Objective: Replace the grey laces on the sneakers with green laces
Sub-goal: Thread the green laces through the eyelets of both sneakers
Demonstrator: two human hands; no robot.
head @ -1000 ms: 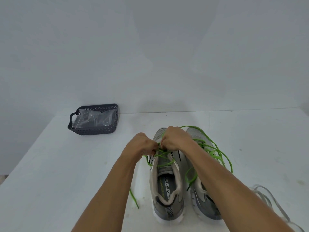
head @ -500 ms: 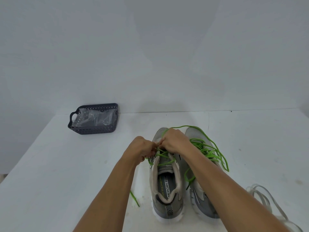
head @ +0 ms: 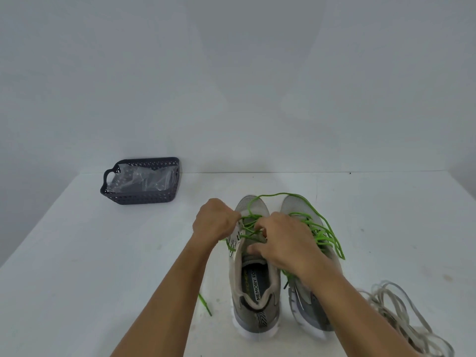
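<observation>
With the grey laces (head: 401,318) already lying discarded near the tabletop's right edge, both hands, left hand (head: 215,222) and right hand (head: 280,243), are pinching the green lace (head: 322,228) with curled fingers, threading the left sneaker (head: 253,279), seemingly unfinished.

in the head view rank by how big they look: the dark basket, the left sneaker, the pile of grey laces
1. left sneaker
2. grey laces, a loose pile cut off by the frame edge
3. dark basket, though it sits farther away
</observation>
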